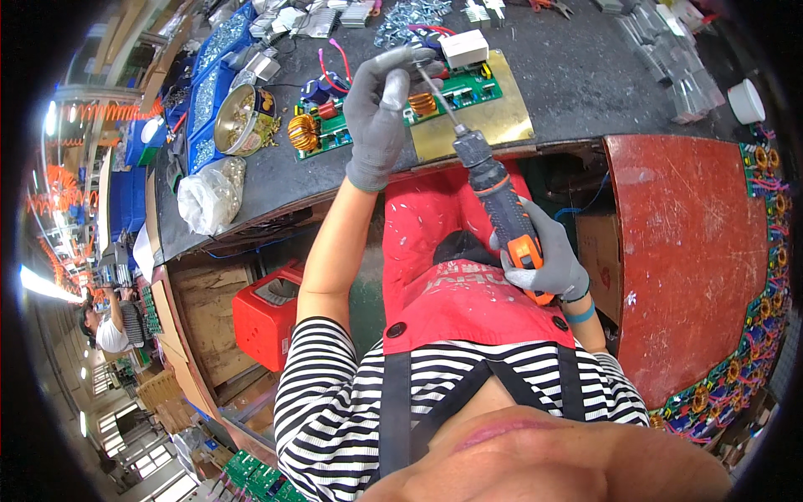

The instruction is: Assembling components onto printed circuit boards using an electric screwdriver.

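My right hand (548,259), in a grey glove, is wrapped round the body of a black and orange power screwdriver (502,205). Its long bit points up and left toward my left hand (381,113). That hand, gloved too, hangs over a green circuit board (468,92) with its fingers curled together close to the bit's tip. Whatever they pinch is too small to make out. On the board sit copper-wound coils (303,132), a white block (465,48) and red wires (336,63). A brass-coloured plate (510,117) lies under the board's right part.
Blue bins of screws (203,100), a round tin (238,121) and a plastic bag (211,197) stand at the left. Loose screws (410,21) and metal heatsinks (677,67) lie farther back. A white cup (746,102) is at the right, above a red panel (686,251).
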Available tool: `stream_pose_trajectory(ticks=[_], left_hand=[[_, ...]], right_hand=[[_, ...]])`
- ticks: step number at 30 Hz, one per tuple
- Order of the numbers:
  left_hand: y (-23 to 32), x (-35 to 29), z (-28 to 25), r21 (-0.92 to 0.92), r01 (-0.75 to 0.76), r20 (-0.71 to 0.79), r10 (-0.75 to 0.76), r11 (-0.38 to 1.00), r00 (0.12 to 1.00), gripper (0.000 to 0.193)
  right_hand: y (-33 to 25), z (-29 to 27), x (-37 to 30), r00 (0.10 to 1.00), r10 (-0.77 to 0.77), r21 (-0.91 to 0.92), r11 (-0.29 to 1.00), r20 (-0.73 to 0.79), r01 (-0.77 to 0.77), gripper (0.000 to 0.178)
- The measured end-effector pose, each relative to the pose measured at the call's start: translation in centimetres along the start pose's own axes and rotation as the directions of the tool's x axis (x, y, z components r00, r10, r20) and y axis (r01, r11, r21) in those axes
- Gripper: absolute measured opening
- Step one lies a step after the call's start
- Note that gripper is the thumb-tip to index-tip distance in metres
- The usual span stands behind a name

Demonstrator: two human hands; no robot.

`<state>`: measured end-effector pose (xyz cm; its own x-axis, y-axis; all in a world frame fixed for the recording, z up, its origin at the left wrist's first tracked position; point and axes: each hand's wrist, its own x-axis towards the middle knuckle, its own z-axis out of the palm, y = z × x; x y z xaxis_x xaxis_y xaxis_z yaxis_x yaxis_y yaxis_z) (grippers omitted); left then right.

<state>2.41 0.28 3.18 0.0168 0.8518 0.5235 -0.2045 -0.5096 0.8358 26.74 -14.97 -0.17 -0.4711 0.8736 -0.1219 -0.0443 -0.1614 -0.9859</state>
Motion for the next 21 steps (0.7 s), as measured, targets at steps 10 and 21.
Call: stream_pose_trajectory(ticks=[10,21], left_hand=[[-8.1,17.7,-10.9,0.962,0.045,-0.164,-0.44,-0.268,0.883,0.077],[-2.3,17.0,-10.2,0.355,0.327,-0.18,-0.28,0.876,0.943,0.027]], right_hand=[[0.2,-1.5,2.2,0.996,0.019,0.11,0.994,-0.082,-0.009,0.083],[1.2,-2.5,2.0,0.985,0.069,0.178,0.983,-0.16,-0.04,0.083]])
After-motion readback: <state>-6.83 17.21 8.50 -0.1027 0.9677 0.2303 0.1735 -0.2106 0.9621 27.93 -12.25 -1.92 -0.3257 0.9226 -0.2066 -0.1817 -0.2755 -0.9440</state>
